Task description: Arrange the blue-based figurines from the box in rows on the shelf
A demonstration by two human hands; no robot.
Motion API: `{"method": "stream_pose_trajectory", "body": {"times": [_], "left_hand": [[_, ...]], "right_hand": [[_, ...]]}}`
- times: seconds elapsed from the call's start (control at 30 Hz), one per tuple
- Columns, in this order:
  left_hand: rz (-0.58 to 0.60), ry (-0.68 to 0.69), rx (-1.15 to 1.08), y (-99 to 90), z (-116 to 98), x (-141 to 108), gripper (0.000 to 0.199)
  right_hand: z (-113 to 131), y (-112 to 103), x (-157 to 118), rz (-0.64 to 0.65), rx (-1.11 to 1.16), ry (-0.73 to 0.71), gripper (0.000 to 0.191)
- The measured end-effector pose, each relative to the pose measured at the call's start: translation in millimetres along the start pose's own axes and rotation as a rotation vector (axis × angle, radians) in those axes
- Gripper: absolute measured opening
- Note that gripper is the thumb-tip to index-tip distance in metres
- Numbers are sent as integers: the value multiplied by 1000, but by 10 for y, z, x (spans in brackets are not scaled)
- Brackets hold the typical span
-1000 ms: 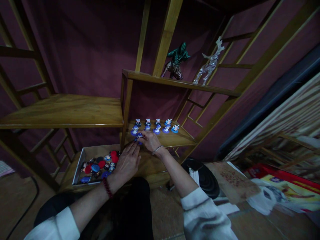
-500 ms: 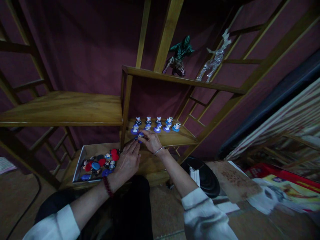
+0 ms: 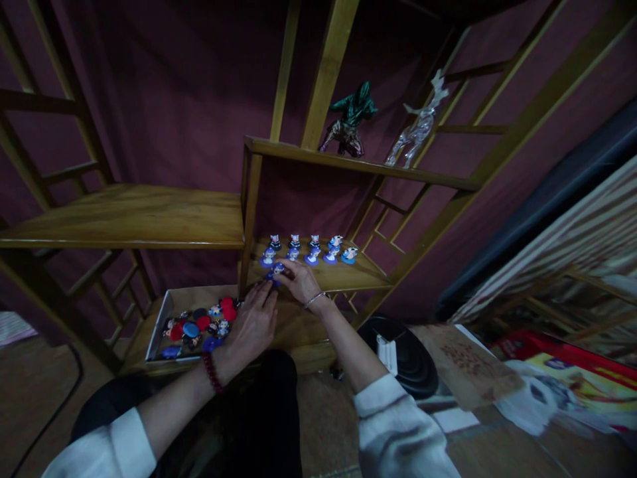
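My right hand (image 3: 300, 282) is closed at the fingertips around a small purple-haired figurine (image 3: 277, 271) at the front left of the low wooden shelf (image 3: 343, 277). Just below it, my left hand (image 3: 255, 315) reaches forward with its fingers stretched out, the tips close to the figurine's base; whether they touch it I cannot tell. Behind stand two rows of small figurines: purple ones (image 3: 312, 256) in front and dark-based ones (image 3: 294, 241) at the back. By my left wrist, a shallow cardboard box (image 3: 155, 332) holds several more figurines in red, blue and black.
Overhead, a higher shelf (image 3: 378, 164) carries a green-and-bronze figure (image 3: 352, 119) and a clear statuette (image 3: 421, 126). A wooden post (image 3: 250, 219) rises beside my left fingers. On the floor at right are a round black object (image 3: 413, 362) and a plastic bag (image 3: 532, 398).
My left fingertips have drawn back slightly from the figurine. The right hand still holds it in nearly the same place, and the camera view has shifted a little.
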State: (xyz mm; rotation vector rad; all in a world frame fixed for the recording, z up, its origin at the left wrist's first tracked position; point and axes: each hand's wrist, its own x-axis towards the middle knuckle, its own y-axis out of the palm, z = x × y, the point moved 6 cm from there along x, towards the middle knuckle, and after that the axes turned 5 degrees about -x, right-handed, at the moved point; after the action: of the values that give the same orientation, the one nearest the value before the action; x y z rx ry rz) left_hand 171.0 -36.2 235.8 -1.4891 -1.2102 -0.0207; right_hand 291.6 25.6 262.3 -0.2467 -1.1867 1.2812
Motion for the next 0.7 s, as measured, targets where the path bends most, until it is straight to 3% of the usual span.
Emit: {"method": "stream_pose_trajectory", "body": {"times": [0.23,0.7], "left_hand": [[13,24,25,-30,-13,-23,36],[-8,26,81,-29,-26,-30,36]], "right_hand": [[-35,20,-64,32,99,98,50],[-42,109,-70,-22,210,96,28]]}}
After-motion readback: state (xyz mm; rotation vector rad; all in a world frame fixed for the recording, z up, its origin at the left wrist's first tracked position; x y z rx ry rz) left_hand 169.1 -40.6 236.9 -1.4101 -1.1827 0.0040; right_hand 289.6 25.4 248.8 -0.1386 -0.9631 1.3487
